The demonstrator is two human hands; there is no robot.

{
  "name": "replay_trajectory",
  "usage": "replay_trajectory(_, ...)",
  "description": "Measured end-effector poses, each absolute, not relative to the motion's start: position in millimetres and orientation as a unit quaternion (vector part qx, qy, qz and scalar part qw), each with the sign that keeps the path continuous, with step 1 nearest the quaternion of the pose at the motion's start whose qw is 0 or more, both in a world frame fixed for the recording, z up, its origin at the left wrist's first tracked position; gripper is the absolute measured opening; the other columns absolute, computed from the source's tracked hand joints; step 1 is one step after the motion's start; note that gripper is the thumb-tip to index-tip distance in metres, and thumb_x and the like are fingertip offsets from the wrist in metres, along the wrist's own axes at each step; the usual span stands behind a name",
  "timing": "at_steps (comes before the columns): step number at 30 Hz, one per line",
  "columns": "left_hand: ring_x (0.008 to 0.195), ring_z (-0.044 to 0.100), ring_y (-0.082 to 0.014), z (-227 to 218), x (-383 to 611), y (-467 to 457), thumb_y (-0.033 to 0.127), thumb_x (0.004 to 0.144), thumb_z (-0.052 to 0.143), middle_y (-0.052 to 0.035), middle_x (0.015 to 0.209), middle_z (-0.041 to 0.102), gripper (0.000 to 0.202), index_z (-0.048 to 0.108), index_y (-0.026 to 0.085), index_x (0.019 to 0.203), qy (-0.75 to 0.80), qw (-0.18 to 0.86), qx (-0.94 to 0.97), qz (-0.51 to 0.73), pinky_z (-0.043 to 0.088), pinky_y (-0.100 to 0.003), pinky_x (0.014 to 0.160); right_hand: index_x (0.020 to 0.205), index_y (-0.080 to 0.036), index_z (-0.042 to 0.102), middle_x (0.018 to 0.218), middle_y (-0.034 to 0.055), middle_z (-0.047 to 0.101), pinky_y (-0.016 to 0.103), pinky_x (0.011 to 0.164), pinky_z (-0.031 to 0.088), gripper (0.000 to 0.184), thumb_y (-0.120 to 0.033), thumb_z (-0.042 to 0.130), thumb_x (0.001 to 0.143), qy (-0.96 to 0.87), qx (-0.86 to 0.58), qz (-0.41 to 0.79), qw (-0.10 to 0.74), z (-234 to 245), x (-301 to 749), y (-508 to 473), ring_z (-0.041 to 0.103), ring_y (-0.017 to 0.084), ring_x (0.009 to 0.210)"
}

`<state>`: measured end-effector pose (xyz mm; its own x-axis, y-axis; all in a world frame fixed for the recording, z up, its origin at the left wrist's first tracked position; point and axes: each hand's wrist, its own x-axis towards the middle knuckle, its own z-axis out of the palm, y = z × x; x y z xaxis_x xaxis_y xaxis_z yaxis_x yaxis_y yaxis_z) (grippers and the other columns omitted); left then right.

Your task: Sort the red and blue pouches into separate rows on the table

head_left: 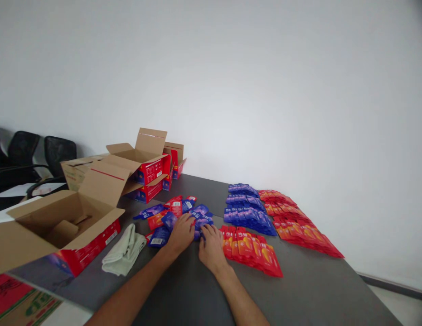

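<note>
A small bunch of blue pouches point(200, 216) lies on the dark table between my two hands. My left hand point(181, 234) grips its near left side, fingers curled over the edge. On the near right side, my right hand point(211, 246) has its fingers bent down onto the same pouches. The fingertips are partly hidden against them. Just left of my left hand is a loose heap of mixed pouches, with a red pouch point(156, 220) and a blue pouch point(159, 236) in it. A fanned row of red-orange pouches point(249, 249) lies right beside my right hand.
Overlapping rows of blue pouches point(248, 213) and red pouches point(299, 226) lie at the right. At the left are an open carton point(95, 244) and a folded pale cloth point(124, 253). More open cartons point(151, 172) stand behind, near the wall. Black chairs point(59, 151) are at far left.
</note>
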<state>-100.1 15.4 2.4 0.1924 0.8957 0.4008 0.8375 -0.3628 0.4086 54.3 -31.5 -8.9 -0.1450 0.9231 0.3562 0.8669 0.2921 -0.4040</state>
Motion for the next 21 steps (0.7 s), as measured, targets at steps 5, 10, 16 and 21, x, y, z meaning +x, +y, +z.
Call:
replay_trajectory(5,0.139,0.032,-0.0181,-0.3,-54.7,-6.2,0.01,0.069,0.043,-0.0078,0.149,0.04,0.071,0.043,0.015,0.141,0.45,0.163,0.824,0.304,0.025,-0.036,0.118,0.141,-0.027,0.043,0.148,0.0034,0.038,0.052,0.112,0.017,0.062,-0.021,0.051,0.08,-0.747,-0.615,0.037,0.25,6.3,83.3,-47.7,0.023,0.032,0.138)
replay_trajectory(10,0.147,0.012,-0.027,-3.3,-15.0,-22.2,0.019,0.064,0.057,-0.0106,0.159,0.016,0.094,0.022,0.019,0.152,0.418,0.214,0.856,0.217,0.017,-0.043,0.119,0.144,-0.034,0.037,0.157,0.0018,0.019,0.057,0.112,0.009,0.07,-0.032,0.06,0.078,-0.713,-0.671,0.022,0.201,5.5,146.0,-73.1,0.007,0.037,0.143)
replay_trajectory(16,0.144,-0.006,-0.0416,-0.7,29.0,-38.4,0.04,0.059,0.072,-0.0052,0.16,-0.013,0.114,0.004,0.039,0.151,0.434,0.233,0.863,0.113,0.008,-0.065,0.111,0.149,-0.044,0.018,0.16,-0.0005,0.0,0.063,0.109,0.005,0.094,-0.045,0.071,0.071,-0.668,-0.727,0.035,0.155,-8.9,220.1,-97.6,-0.006,0.039,0.144)
replay_trajectory(21,0.144,-0.004,-0.0422,0.6,53.3,-42.3,0.046,0.066,0.066,-0.0067,0.161,-0.009,0.102,0.009,0.04,0.151,0.442,0.217,0.866,0.085,0.004,-0.067,0.109,0.149,-0.046,0.01,0.16,-0.0002,-0.003,0.065,0.106,0.013,0.098,-0.048,0.071,0.072,-0.65,-0.743,0.072,0.144,-18.6,248.9,-103.2,-0.004,0.041,0.143)
